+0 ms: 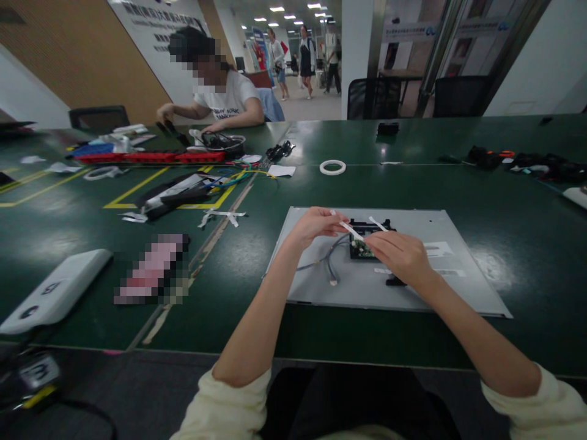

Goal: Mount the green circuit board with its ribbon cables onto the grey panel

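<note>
The person is sitting at a long dark green table (257,293) and is working over a flat grey metal panel (458,269) that is lying on it. Both hands are holding one thin white strip of tape (352,230) above the panel. The left hand (314,226) is pinching the far end of the strip between thumb and fingers, and the right hand (400,256) is closing on the near end, so both hands are gripping the strip. It seems the person is stretching or peeling the strip, just over a small green circuit board in a black frame (364,241) that is sitting on the panel.

The next move probably is calling for a careful placing: the strip is needing to stay straight and not to fold and stick to itself or to the fingers.

A bundle of thin grey wires (328,263) is running from the board toward the left edge of the panel, and it is lying close under the hands, so it could be getting in the way. A second white strip (378,223) is resting near the board. Farther on the table a white ring of tape (332,167) is lying well apart. Across the table another person in a white shirt (229,98) is working with own hands beside a long red tray (151,157).
</note>
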Tool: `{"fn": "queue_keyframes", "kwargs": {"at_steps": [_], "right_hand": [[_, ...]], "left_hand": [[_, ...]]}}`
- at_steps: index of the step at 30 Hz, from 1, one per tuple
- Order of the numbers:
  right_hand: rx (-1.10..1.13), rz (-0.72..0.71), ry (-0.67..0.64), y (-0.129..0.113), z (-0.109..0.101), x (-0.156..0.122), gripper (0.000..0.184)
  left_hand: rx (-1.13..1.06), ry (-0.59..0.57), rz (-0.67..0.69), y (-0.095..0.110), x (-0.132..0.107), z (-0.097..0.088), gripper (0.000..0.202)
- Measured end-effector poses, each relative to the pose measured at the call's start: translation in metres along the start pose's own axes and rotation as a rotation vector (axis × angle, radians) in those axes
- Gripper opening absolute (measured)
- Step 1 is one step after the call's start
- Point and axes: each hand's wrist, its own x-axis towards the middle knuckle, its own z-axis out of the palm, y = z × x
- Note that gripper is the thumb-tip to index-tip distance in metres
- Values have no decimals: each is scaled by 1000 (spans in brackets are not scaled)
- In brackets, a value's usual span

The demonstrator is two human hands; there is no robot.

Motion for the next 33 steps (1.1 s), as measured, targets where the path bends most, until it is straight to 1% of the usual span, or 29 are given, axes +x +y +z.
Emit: {"fn": "queue_keyframes", "kwargs": {"at_steps": [3, 7, 9, 12, 15, 19, 21, 24, 26, 28, 31, 33], "right_hand": [[63, 95, 33, 0, 2, 1, 17], [126, 216, 97, -2, 6, 4, 12], [157, 228, 89, -3, 8, 5, 11], [174, 212, 35, -4, 11, 5, 13], [175, 195, -1, -5, 12, 4, 14], [231, 230, 24, -7, 13, 6, 13], [275, 265, 55, -7, 13, 7, 12], [349, 306, 56, -8, 13, 7, 11], [426, 368, 53, -10, 15, 7, 11], [534, 486, 91, -12, 17, 7, 10], [659, 663, 190, -15, 22, 8, 8], [672, 705, 225, -16, 24, 9, 8]], "left_hand": [[28, 7, 12, 1, 0, 1, 26], [55, 54, 49, 6, -2, 6, 35], [72, 93, 85, 7, -1, 8, 33], [129, 148, 140, 4, 3, 9, 28], [261, 187, 202, -3, 10, 9, 29], [423, 213, 274, -10, 16, 9, 29], [426, 206, 282, -11, 18, 11, 29], [341, 207, 251, -10, 20, 14, 28], [282, 197, 235, -9, 20, 16, 29], [259, 195, 228, -9, 18, 15, 33], [287, 231, 231, -11, 9, 8, 39], [337, 235, 245, -13, 1, 0, 41]]}}
